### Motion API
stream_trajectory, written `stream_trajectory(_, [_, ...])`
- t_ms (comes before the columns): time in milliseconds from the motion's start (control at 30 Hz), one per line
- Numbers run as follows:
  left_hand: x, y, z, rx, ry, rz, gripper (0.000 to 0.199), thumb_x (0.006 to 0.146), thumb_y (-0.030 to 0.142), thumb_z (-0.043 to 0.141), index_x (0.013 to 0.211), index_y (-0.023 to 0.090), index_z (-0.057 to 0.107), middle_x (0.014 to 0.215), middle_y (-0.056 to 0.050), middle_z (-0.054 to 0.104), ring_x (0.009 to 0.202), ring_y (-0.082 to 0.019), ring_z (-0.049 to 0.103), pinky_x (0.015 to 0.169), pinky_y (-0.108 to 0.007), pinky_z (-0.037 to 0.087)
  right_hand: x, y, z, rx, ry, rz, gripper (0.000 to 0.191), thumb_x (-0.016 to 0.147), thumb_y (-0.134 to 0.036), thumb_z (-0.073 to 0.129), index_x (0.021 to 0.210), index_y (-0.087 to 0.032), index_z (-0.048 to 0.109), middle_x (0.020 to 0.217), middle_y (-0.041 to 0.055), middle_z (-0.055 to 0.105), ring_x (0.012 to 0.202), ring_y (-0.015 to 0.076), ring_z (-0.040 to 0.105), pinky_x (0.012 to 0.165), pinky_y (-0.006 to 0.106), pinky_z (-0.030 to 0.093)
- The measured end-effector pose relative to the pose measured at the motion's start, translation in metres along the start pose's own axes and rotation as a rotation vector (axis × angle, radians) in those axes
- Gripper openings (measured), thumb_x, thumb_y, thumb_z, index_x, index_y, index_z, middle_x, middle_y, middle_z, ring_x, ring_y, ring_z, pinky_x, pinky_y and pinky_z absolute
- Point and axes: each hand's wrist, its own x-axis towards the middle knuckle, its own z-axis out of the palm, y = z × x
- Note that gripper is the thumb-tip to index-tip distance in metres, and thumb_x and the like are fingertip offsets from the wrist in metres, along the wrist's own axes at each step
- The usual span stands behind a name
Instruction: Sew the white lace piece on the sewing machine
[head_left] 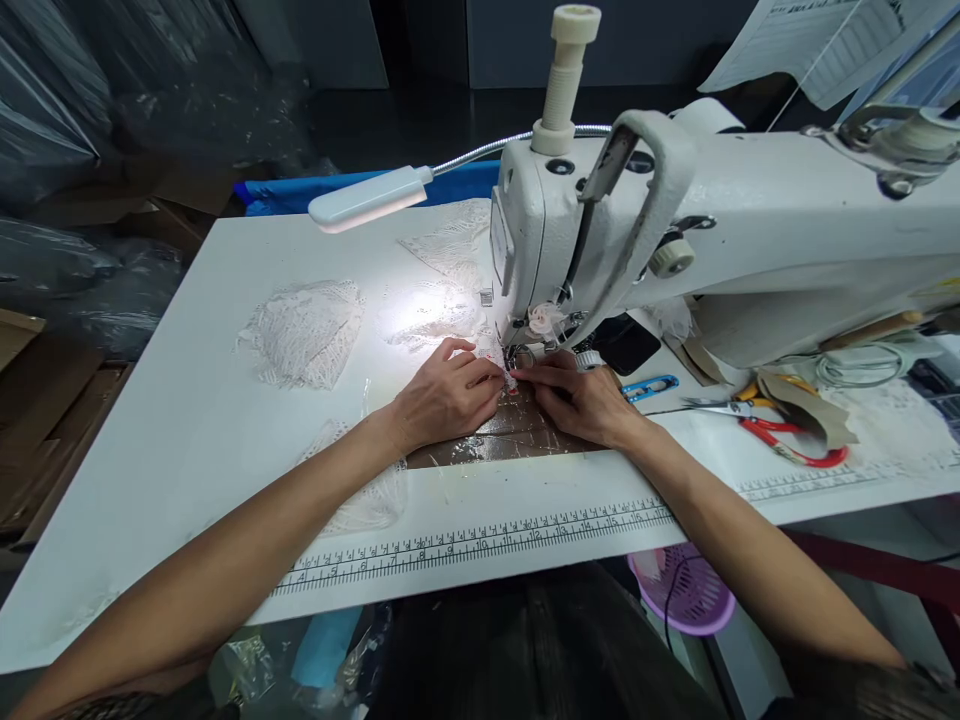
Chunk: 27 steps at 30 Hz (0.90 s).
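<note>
Under the needle end of a white sewing machine (pixel 525 230), a piece of white lace fabric (pixel 450 325) lies on the bed, partly covered by my fingers. My left hand (pixel 454 395) rests just left of the presser foot, its curled fingers closed on the lace's edge. From the right, my right hand (pixel 581 402) reaches in close to the foot, with thumb and index finger pinched at the same edge. The fingertips of both hands nearly meet there. Exactly how much fabric is between them is hidden. Brown tape (pixel 517 440) covers the bed below my hands.
Lace pieces (pixel 304 335) lie at left, and another (pixel 367 500) is beneath my left forearm. A lit lamp (pixel 371 200) hangs above. Blue thread snips (pixel 649 388), red-handled scissors (pixel 795 445) and a black phone (pixel 626 345) lie right. A printed ruler (pixel 480 540) lines the front edge.
</note>
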Motion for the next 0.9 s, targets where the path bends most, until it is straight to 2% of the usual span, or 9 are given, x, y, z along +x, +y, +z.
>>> stream_trajectory(200, [0.001, 0.002, -0.001, -0.003, 0.0, -0.016, 0.017, 0.089, 0.018, 0.052, 0.083, 0.019, 0.067, 0.095, -0.003, 0.072, 0.077, -0.015, 0.065, 0.096, -0.045, 0.043, 0.0, -0.007, 0.0, -0.073, -0.028, -0.08, 0.035, 0.088, -0.025, 0.05, 0.117, -0.026, 0.069, 0.106, 0.01, 0.065, 0.073, 0.0169, 0.062, 0.06, 0.028, 0.046])
stream_trajectory(433, [0.002, 0.004, -0.007, -0.019, -0.035, -0.06, 0.017, 0.088, 0.021, 0.053, 0.088, 0.02, 0.069, 0.095, -0.003, 0.072, 0.08, -0.017, 0.065, 0.1, -0.051, 0.039, -0.002, -0.009, -0.001, -0.096, -0.052, -0.122, 0.037, 0.088, -0.021, 0.048, 0.12, -0.024, 0.067, 0.106, 0.0114, 0.063, 0.079, 0.0198, 0.062, 0.065, 0.031, 0.05])
stream_trajectory(633, [0.001, -0.001, -0.006, -0.016, -0.047, -0.04, 0.017, 0.088, 0.02, 0.053, 0.094, 0.019, 0.069, 0.101, -0.004, 0.071, 0.081, -0.018, 0.064, 0.102, -0.053, 0.038, 0.0, -0.013, -0.001, -0.142, -0.061, -0.089, 0.037, 0.09, -0.022, 0.046, 0.121, -0.023, 0.066, 0.105, 0.0126, 0.064, 0.078, 0.0216, 0.062, 0.059, 0.03, 0.047])
stream_trajectory(800, [0.003, -0.005, -0.007, 0.004, -0.126, -0.041, 0.019, 0.089, 0.021, 0.052, 0.098, 0.021, 0.068, 0.107, -0.005, 0.068, 0.085, -0.019, 0.063, 0.101, -0.054, 0.038, 0.0, -0.016, 0.0, -0.187, -0.084, -0.035, 0.037, 0.092, -0.026, 0.045, 0.124, -0.022, 0.063, 0.101, 0.0134, 0.065, 0.076, 0.0222, 0.061, 0.055, 0.029, 0.044])
stream_trajectory(900, [0.005, -0.007, -0.008, 0.02, -0.164, -0.054, 0.02, 0.089, 0.023, 0.051, 0.101, 0.02, 0.067, 0.106, -0.006, 0.067, 0.086, -0.02, 0.063, 0.097, -0.051, 0.04, -0.001, -0.015, -0.002, -0.12, -0.097, -0.023, 0.038, 0.092, -0.025, 0.046, 0.126, -0.022, 0.061, 0.103, 0.0125, 0.065, 0.075, 0.0209, 0.061, 0.057, 0.029, 0.045])
